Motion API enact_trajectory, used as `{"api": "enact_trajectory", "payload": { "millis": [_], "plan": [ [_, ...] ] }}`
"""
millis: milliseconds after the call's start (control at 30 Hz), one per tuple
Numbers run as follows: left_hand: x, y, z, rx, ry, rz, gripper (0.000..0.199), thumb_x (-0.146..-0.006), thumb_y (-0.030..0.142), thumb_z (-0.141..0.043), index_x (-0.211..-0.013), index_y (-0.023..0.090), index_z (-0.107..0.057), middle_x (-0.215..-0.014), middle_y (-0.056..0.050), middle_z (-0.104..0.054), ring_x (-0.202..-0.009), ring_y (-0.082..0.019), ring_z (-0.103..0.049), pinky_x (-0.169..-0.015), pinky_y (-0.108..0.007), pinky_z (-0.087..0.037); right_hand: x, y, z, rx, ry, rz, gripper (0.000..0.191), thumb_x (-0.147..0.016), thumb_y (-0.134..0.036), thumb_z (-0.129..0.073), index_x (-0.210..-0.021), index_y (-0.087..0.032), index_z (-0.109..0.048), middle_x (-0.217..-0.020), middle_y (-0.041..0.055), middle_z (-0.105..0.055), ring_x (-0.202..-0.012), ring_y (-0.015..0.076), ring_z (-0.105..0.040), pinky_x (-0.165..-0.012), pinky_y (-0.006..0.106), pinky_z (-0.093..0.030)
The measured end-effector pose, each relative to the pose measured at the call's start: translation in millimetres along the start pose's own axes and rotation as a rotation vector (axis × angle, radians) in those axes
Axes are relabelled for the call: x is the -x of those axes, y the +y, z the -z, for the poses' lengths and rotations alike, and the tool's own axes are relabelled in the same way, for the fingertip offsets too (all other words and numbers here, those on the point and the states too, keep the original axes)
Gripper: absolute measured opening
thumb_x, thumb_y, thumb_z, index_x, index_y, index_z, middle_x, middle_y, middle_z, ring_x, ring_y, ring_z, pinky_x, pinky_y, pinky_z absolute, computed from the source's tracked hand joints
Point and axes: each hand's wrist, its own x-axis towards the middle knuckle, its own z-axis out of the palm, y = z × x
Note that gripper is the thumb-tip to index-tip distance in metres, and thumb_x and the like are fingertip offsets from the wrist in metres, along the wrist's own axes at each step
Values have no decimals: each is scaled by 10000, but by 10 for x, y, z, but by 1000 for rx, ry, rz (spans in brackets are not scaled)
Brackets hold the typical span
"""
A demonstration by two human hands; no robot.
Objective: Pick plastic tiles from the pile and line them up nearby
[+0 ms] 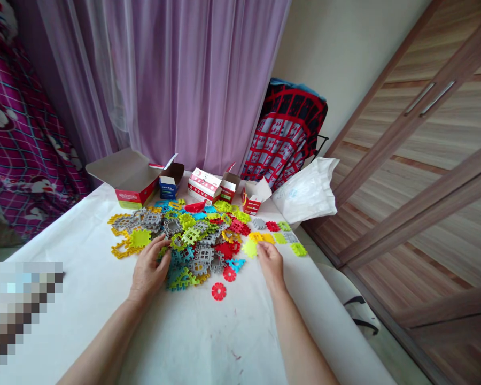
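A heap of flat plastic pieces point(204, 252) in grey, green, yellow, blue and red covers the middle of the white table. My left hand point(152, 264) rests at the heap's left front side, fingers bent and apart, touching pieces, with none plainly held. To the right of the heap, my right hand point(271, 262) pinches a yellow-green piece point(250, 247) between thumb and fingers. Two red round pieces, one point(218, 291) nearer me, lie in front of the heap. Several loose pieces, among them a green one point(299, 249), lie beyond my right hand.
Open cardboard boxes stand along the back: a large red one point(136, 193), a blue one point(168, 188), a white and red one point(204, 185) and smaller red ones point(251, 203). A white bag point(307, 193) sits at the table's back right edge. Wooden cabinet doors point(425, 176) stand right.
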Motion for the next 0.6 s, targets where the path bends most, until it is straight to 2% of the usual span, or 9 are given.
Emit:
{"api": "enact_trajectory", "payload": {
  "millis": [100,167,267,367,433,500,600],
  "plan": [
    [-6,-17,4,-13,-5,-8,354,-904,488,-506,-1082,256,-704,-1326,-76,-700,-1187,-259,-669,-1063,-454,-525,-65,219,329,113,8,-63,405,-725,-575,-636,-880,-212,-724,-805,55,-772,-750,234,-721,-664,333,-593],
    [-10,-25,13,-23,-13,-11,354,-904,492,-511,-1085,258,-705,-1328,-73,-699,-1187,-257,-671,-1062,-448,-525,-41,292,485,258,12,-30,340,-760,-535,-600,-842,-232,-733,-796,47,-766,-743,232,-715,-677,338,-591],
    [-13,-30,32,-35,-32,-8,364,-910,510,-511,-1095,263,-703,-1340,-72,-693,-1200,-257,-668,-1068,-441,-522,12,319,646,472,62,78,260,-798,-418,-559,-839,-254,-756,-902,65,-775,-778,228,-712,-747,350,-588],
    [-9,-38,41,-46,-37,7,376,-917,531,-501,-1096,266,-700,-1345,-73,-688,-1205,-262,-665,-1072,-449,-520,42,305,729,571,70,93,264,-816,-345,-530,-873,-240,-765,-964,90,-773,-801,231,-715,-772,365,-582],
    [-8,-47,41,-56,-39,13,372,-915,531,-503,-1093,272,-700,-1345,-68,-687,-1205,-264,-663,-1072,-449,-521,63,295,738,572,9,103,253,-830,-333,-541,-905,-233,-762,-980,88,-772,-831,235,-719,-787,373,-582],
    [-9,-52,42,-63,-46,13,362,-908,522,-510,-1090,274,-701,-1345,-62,-685,-1205,-265,-661,-1067,-441,-527,91,283,723,548,-88,172,234,-819,-314,-596,-968,-229,-756,-1055,85,-767,-927,238,-721,-866,382,-579],
    [-16,-39,58,-74,-57,18,358,-900,510,-514,-1089,272,-704,-1344,-56,-686,-1212,-269,-656,-1065,-437,-533,130,253,704,560,-249,298,342,-743,-248,-712,-1083,-224,-737,-1175,85,-746,-1097,256,-688,-1011,413,-536]
  ]
}}
